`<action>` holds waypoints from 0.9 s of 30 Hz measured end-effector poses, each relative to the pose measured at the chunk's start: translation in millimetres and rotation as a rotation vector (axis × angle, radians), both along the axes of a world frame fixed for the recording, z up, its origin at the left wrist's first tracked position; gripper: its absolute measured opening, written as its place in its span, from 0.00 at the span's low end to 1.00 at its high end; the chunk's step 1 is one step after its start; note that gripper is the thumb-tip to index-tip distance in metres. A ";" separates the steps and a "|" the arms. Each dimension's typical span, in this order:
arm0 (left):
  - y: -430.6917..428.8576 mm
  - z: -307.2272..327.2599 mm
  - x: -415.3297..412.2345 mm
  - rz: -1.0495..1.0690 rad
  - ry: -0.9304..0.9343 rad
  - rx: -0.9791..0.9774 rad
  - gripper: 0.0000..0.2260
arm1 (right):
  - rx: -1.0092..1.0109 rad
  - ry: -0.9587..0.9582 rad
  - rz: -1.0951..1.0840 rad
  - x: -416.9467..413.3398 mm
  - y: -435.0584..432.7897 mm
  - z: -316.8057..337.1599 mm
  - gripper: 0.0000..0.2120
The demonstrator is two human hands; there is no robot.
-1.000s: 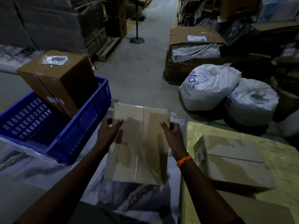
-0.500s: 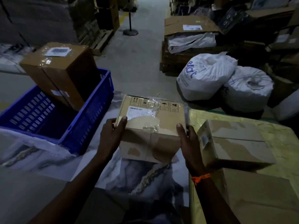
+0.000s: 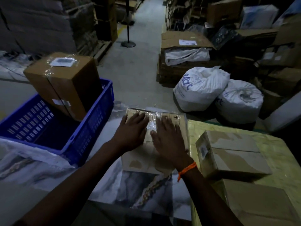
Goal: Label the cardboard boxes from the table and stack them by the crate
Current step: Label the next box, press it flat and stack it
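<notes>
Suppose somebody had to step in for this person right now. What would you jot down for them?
Left hand and right hand: both open and flat, pressing on top of the middle box, beside the blue crate.
Done: one labelled box sits in the crate.
Left: probably finish this box, then deal with the small box and the larger box on the yellow table.

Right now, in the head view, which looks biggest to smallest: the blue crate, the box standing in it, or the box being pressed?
1. blue crate
2. box standing in it and pressed box: look alike; pressed one is nearer, so unranked.
</notes>
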State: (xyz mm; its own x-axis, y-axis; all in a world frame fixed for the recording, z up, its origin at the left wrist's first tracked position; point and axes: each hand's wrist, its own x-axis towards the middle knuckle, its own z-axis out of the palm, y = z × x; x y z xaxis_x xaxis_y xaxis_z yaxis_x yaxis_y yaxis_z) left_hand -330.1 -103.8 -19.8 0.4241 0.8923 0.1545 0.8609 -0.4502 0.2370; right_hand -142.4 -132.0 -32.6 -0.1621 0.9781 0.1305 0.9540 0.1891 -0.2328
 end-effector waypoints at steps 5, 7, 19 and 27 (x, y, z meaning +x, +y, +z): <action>6.3 -6.5 -0.3 -0.020 0.099 -0.021 0.30 | -0.051 -0.066 -0.015 -0.9 6.1 3.7 0.40; 6.2 -4.3 1.8 -0.017 0.106 -0.044 0.30 | -0.086 -0.062 -0.007 -1.0 7.8 4.2 0.40; -12.6 5.1 -10.4 -0.065 0.074 -0.046 0.33 | -0.177 -0.091 0.044 8.0 -7.2 15.6 0.34; -42.5 -8.6 -24.2 -0.061 0.081 -0.066 0.37 | -0.120 -0.140 0.041 26.9 -41.5 8.6 0.47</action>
